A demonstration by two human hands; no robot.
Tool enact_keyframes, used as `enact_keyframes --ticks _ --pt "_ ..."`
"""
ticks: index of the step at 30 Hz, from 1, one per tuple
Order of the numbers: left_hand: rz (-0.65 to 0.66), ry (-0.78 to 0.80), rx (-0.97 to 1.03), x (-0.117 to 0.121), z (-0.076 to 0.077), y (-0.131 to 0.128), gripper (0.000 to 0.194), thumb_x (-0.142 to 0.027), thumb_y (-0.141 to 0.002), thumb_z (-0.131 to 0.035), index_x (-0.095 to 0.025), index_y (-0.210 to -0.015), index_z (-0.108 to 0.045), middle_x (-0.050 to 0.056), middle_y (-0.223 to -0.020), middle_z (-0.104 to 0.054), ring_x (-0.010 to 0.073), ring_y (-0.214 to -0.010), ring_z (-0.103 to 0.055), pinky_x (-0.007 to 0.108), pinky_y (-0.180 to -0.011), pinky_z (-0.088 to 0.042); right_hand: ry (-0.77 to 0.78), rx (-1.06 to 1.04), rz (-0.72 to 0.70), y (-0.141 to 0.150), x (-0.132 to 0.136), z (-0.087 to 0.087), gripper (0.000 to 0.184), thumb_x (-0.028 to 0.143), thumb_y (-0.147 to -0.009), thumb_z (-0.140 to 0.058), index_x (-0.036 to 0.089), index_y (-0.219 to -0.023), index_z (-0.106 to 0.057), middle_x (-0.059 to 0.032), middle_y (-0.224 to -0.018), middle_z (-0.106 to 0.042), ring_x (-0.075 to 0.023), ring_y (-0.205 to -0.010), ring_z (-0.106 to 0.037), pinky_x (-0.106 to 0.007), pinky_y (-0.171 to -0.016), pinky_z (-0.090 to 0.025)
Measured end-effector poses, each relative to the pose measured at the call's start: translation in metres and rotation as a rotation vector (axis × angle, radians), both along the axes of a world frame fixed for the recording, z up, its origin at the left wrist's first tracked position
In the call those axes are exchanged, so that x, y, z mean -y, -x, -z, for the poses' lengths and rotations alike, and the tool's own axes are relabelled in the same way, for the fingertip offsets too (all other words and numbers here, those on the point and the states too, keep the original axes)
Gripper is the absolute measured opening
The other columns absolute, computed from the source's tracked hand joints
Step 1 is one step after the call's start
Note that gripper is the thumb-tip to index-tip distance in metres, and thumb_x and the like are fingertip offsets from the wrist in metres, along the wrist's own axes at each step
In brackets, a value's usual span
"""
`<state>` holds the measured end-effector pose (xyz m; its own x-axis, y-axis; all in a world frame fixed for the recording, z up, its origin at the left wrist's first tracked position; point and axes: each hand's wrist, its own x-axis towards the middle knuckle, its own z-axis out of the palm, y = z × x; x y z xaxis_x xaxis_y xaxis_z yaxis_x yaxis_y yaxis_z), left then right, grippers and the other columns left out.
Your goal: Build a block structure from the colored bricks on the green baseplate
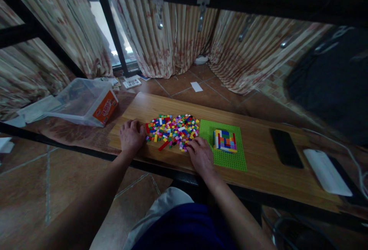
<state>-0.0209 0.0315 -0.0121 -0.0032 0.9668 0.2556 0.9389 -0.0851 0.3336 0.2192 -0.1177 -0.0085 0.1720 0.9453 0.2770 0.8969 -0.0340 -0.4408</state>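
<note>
A loose pile of small toy bricks (175,129) in many colours is spread on the wooden board. My left hand (132,137) rests flat on the wood just left of the pile, thumb apart from the fingers, holding nothing. At the pile's front right edge, my right hand (201,154) has its fingers bent together among the bricks; whatever lies between the fingertips is hidden. Right of the pile lies a green baseplate (230,164), partly covered by my right hand. On it sits a squarish multicoloured brick build (225,141) with a mostly white and yellow rim.
A clear plastic bin (77,102) with an orange label stands at the left. Toward the right of the wooden board (258,158) lie a black phone (286,147) and a white slab-shaped device (327,171) near a white cable (352,158). Dark metal bars frame the board.
</note>
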Motion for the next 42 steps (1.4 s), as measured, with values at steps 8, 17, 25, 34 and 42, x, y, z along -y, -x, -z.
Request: enact_keyframes --ticks 8,17,25,34,42 --pt "-0.002 -0.009 -0.016 0.0 0.001 0.0 0.045 -0.038 -0.089 -0.046 -0.015 -0.124 -0.062 0.016 -0.13 -0.058 0.0347 -0.122 -0.049 0.049 -0.107 -0.037 -0.022 -0.08 0.005 -0.004 0.001 0.004 0.017 0.027 -0.093 -0.057 0.022 -0.09 -0.073 -0.0073 -0.102 -0.064 -0.0225 -0.1 -0.057 -0.036 -0.09 -0.046" --pt "-0.012 0.021 0.009 -0.001 0.002 0.001 0.044 -0.038 -0.089 -0.047 -0.017 -0.125 -0.061 0.015 -0.131 -0.058 0.0347 -0.123 -0.048 0.049 -0.107 -0.037 -0.048 -0.071 0.047 -0.002 -0.001 0.005 0.02 0.036 -0.092 -0.058 0.023 -0.088 -0.073 -0.0077 -0.102 -0.065 -0.0238 -0.099 -0.057 -0.038 -0.088 -0.044" --pt "-0.008 0.004 -0.005 -0.001 0.003 0.001 0.044 -0.038 -0.089 -0.047 -0.017 -0.124 -0.062 0.015 -0.13 -0.058 0.0347 -0.122 -0.049 0.049 -0.106 -0.038 -0.006 -0.003 0.163 0.012 -0.009 0.0 0.023 0.039 -0.091 -0.06 0.022 -0.083 -0.072 -0.0077 -0.097 -0.066 -0.0243 -0.095 -0.055 -0.037 -0.084 -0.039" --pt "-0.007 0.007 -0.013 -0.001 0.003 0.002 0.045 -0.038 -0.089 -0.046 -0.016 -0.124 -0.062 0.015 -0.13 -0.059 0.0339 -0.121 -0.049 0.047 -0.105 -0.038 -0.02 0.029 0.1 0.006 -0.01 0.006 0.022 0.031 -0.095 -0.053 0.022 -0.087 -0.071 -0.0073 -0.103 -0.067 -0.0237 -0.097 -0.052 -0.037 -0.083 -0.035" --pt "0.008 -0.001 -0.019 -0.001 0.002 0.002 0.044 -0.039 -0.089 -0.046 -0.016 -0.124 -0.062 0.015 -0.129 -0.059 0.0342 -0.121 -0.049 0.048 -0.105 -0.039 -0.061 0.075 0.089 0.005 -0.008 0.008 0.014 0.032 -0.091 -0.06 0.023 -0.091 -0.071 -0.0073 -0.109 -0.067 -0.0253 -0.101 -0.053 -0.039 -0.086 -0.034"
